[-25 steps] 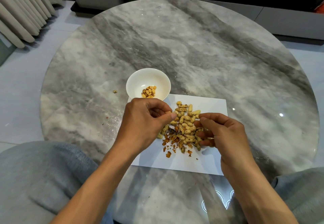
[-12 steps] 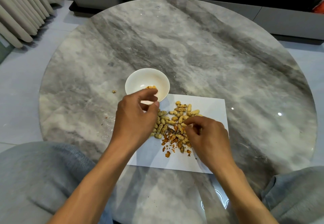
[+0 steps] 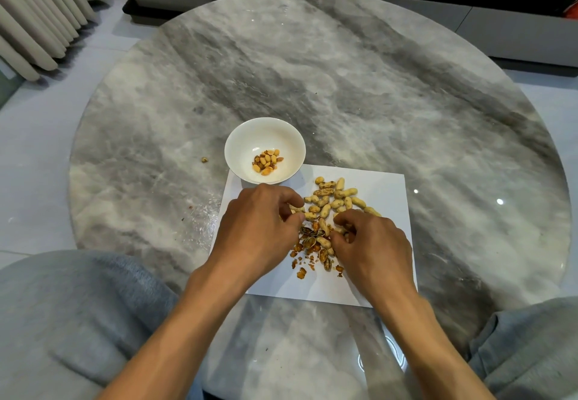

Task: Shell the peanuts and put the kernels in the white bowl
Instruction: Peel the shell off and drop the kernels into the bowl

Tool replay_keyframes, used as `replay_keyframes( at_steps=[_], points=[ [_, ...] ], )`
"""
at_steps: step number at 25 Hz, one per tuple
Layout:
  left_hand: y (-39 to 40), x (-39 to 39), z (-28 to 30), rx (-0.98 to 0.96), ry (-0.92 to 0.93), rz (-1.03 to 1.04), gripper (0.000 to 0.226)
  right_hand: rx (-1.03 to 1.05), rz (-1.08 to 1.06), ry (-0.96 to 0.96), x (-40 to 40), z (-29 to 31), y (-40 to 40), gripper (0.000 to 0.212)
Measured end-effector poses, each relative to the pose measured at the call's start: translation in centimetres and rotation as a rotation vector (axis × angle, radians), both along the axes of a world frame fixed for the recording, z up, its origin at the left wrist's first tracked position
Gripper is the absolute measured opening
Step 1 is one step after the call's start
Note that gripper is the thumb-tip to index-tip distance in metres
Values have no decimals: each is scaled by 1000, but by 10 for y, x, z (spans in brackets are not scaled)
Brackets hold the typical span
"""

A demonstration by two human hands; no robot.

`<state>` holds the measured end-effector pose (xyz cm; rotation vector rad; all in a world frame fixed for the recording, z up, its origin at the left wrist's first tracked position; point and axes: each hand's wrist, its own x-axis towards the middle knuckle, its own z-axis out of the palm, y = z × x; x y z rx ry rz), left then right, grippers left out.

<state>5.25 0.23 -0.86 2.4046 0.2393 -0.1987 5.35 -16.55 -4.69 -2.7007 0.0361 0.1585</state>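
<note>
I see both hands down on the white sheet of paper (image 3: pixel 384 199) that lies on the round marble table (image 3: pixel 375 87). My left hand (image 3: pixel 259 227) sits over the sheet's left half, knuckles up, fingers curled in with the tips meeting at the left fringe of the peanut pile (image 3: pixel 334 199). Something small may be pinched there, but the fingers hide it and I cannot tell whether they grasp anything. My right hand (image 3: pixel 372 243) rests at the pile's near right side, fingers bent down among the pods, and a pale pod shows between thumb and fingers. I cannot tell whether it is really gripped or only touched.

The whole peanuts spread from the sheet's middle toward its far edge, pods lying flat at mixed angles, many with their long axis running from the near left toward the far right. Broken shells (image 3: pixel 312 252) scatter toward the sheet's near edge, between the two hands. The white bowl (image 3: pixel 250 137) stands upright at the sheet's far left corner, overlapping it, with a small heap of kernels (image 3: pixel 266 162) inside.
</note>
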Motion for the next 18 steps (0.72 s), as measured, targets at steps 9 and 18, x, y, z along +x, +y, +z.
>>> replay_keyframes(
  at_steps=[9, 18],
  points=[
    [3, -1, -5, 106, 43, -30, 19, 53, -32, -12, 3, -4, -3, 14],
    [0, -1, -11, 109, 42, -80, 24, -80, 86, -7, 0, -8, 3, 18]
  ],
)
